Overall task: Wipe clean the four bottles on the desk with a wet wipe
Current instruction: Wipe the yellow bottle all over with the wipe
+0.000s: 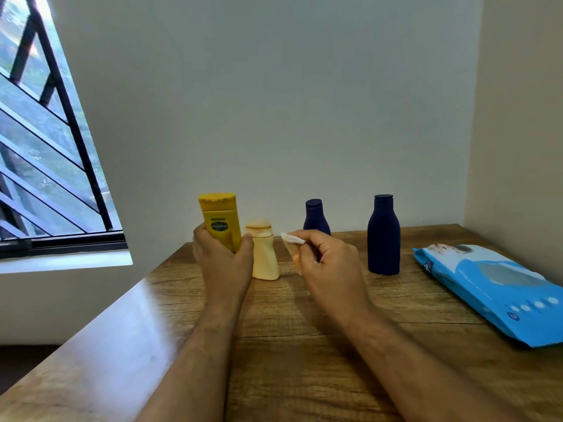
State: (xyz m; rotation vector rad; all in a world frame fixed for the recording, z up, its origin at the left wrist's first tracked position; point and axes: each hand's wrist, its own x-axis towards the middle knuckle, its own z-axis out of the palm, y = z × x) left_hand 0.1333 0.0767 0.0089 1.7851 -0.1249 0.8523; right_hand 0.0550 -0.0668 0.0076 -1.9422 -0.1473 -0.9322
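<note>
**Wooden desk in a room corner: yellow bottle held, wipe pinched**

Wooden desk (304, 330) set against a pale wall, barred window (45, 132) to the left.

Yellow bottle (220, 220): upright, lifted at the desk's far left part, cap on top, dark oval label facing the camera. Left hand (224, 263) grasps its lower half, fingers wrapped round the left side, thumb pressed up along the right edge. Left forearm runs in from the bottom edge, nearly straight, back of the hand toward the camera.

Wet wipe (292, 239): small white wad, pinched between thumb and forefinger of the right hand (327, 266). Remaining fingers curled in toward the palm. Hand raised above the desk, wrist cocked slightly left, wipe pointing toward the yellow bottle but apart from it. Right forearm enters from the lower right, angled inward.

Cream bottle (264, 257): stands on the desk between the two hands, just beside the left thumb; contact cannot be told.

Small dark blue bottle (316, 219): upright near the wall, its base hidden behind the right hand.

Tall dark blue bottle (384, 236): upright, right of the hand, well apart.

Blue wipes pack (493, 287): lies flat along the desk's right edge
</note>
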